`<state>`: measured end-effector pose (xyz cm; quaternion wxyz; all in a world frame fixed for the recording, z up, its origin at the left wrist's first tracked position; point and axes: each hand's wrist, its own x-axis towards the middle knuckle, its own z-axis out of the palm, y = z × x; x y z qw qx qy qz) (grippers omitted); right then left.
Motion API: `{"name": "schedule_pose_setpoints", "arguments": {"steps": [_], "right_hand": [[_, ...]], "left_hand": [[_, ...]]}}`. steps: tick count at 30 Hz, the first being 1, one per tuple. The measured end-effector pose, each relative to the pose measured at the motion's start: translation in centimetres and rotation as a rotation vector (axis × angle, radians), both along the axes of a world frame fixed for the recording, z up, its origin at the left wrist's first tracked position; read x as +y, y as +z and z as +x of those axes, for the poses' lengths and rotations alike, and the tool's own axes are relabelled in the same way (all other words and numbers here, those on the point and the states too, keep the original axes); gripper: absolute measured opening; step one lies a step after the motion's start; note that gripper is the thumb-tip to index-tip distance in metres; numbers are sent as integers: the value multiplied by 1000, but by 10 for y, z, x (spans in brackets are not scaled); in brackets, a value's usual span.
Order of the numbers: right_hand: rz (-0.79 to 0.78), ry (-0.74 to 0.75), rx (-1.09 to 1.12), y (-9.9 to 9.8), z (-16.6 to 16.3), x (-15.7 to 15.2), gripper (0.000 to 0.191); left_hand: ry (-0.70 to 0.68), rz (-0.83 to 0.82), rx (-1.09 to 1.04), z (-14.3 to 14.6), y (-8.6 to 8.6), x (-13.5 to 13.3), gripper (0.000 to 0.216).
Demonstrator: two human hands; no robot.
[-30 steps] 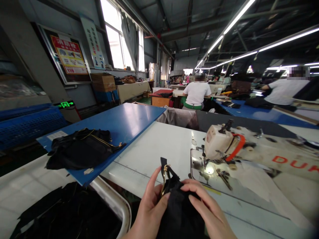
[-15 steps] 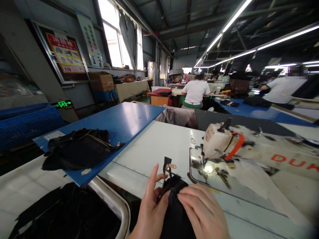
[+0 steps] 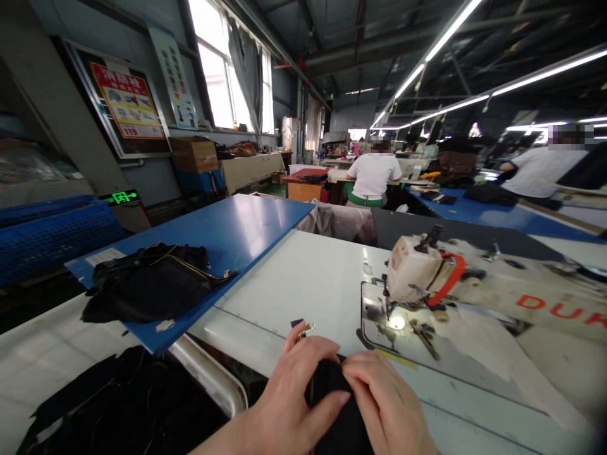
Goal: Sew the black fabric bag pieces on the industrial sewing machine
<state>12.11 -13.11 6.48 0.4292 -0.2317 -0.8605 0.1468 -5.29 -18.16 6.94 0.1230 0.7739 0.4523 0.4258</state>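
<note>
Between my two hands is a piece of black fabric (image 3: pixel 339 417) with a zipper along its left side. My left hand (image 3: pixel 303 392) wraps over the fabric's left side, its thumb lying across the front. A metal zipper pull (image 3: pixel 307 328) sticks up just beyond the left fingers. My right hand (image 3: pixel 379 395) grips the right edge, fingers curled and close to the left fingertips. Part of the fabric is hidden under both hands. To the right, beyond my hands, stands a white sewing machine (image 3: pixel 417 272) with its lamp lit over the metal plate.
A pile of black zippered pieces (image 3: pixel 147 284) lies on the blue table (image 3: pixel 246 221) at left. More black fabric (image 3: pixel 128 404) fills a metal-rimmed bin (image 3: pixel 232 392) at lower left. The white sewing table (image 3: pixel 284 278) has a ruler strip. A person in white (image 3: pixel 374 177) sits farther ahead.
My left hand has turned and closed over the fabric, its raised fingers now folded. The zipper pull has shifted left and lower, and the fabric's top edge is now mostly covered.
</note>
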Motion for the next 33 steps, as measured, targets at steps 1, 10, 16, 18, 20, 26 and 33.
{"name": "schedule_pose_setpoints", "arguments": {"steps": [1, 10, 16, 18, 20, 26, 33], "right_hand": [[-7, -10, 12, -2, 0, 0, 18], [-145, -34, 64, -12, -2, 4, 15], [-149, 53, 46, -4, -2, 4, 16], [-142, 57, 67, -2, -3, 4, 16], [-143, 38, 90, -1, -4, 5, 16], [-143, -81, 128, 2, -3, 13, 14], [-22, -220, -116, -34, 21, -6, 51]], "left_hand": [[-13, -80, -38, -1, -1, 2, 42], [-28, -323, -276, -3, -11, 7, 44], [55, -258, -364, 7, -23, 6, 25], [57, -259, -407, 8, -24, 7, 17], [66, -288, -430, 8, -24, 8, 15], [143, -261, -433, -1, -13, 13, 11], [88, 290, -101, -12, 9, 15, 26]]}}
